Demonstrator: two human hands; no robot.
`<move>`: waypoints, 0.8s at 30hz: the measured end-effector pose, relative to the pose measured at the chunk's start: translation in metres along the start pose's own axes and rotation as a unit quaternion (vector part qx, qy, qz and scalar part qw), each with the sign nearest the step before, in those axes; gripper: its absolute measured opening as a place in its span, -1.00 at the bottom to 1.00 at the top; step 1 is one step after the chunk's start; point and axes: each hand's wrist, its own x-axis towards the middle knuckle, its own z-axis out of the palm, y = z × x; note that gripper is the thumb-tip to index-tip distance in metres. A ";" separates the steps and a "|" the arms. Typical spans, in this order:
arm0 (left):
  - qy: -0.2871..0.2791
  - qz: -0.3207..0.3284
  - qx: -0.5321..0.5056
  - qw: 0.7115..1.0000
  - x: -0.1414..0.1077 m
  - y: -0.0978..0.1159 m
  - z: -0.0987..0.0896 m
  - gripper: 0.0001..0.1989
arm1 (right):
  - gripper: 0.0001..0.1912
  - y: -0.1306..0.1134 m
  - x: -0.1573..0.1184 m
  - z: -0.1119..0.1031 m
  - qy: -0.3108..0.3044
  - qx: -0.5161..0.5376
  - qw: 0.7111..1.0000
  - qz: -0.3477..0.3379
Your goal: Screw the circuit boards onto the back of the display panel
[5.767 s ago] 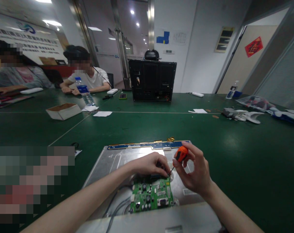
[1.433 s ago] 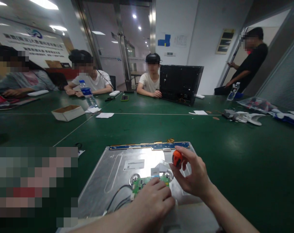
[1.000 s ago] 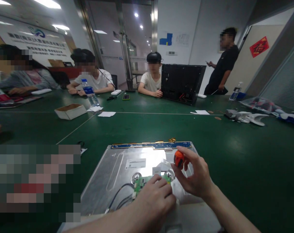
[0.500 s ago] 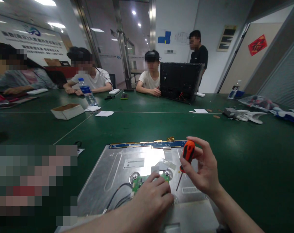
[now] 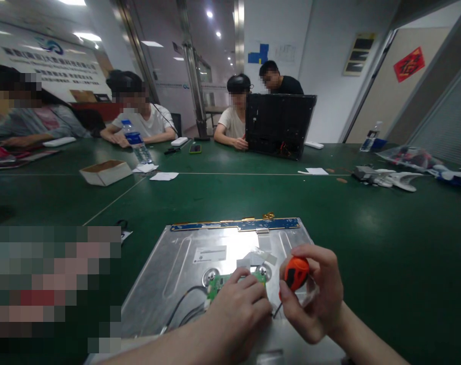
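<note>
My right hand [image 5: 316,291] grips an orange and black screwdriver [image 5: 296,274] by its handle, with the thin shaft slanting down toward my left fingertips. Its tip is hard to make out beside them. My left hand [image 5: 241,306] lies over a small green circuit board [image 5: 224,284], fingers bent and holding it; much of the board is hidden beneath. Under both is a silver metal display panel [image 5: 180,268], flat on the table, with a blue circuit strip [image 5: 230,226] along its far edge. Dark cables [image 5: 180,306] run from the board's left side.
Across the green table [image 5: 215,195], a person works at an upright black panel [image 5: 279,126] while another leans in behind it. Two more people sit at the left. An open box [image 5: 106,173], a water bottle [image 5: 137,144] and white grey parts [image 5: 384,177] also lie about.
My right hand has moved down and slightly nearer, carrying the screwdriver so its tip sits closer to my left fingers. My left hand stays put. The standing person has leaned in behind the black panel.
</note>
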 end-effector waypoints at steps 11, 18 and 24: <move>-0.019 -0.024 -0.027 0.999 -0.001 0.001 -0.001 -0.94 | -0.35 0.001 -0.004 0.005 0.000 -0.037 0.998 -0.045; -0.044 -0.014 -0.040 0.998 -0.001 -0.001 -0.006 -0.89 | -0.34 0.000 -0.006 0.004 0.003 -0.047 0.998 -0.051; -0.043 -0.027 -0.044 0.998 0.002 0.002 -0.011 -0.88 | -0.35 -0.001 -0.005 0.005 0.020 -0.044 0.997 -0.066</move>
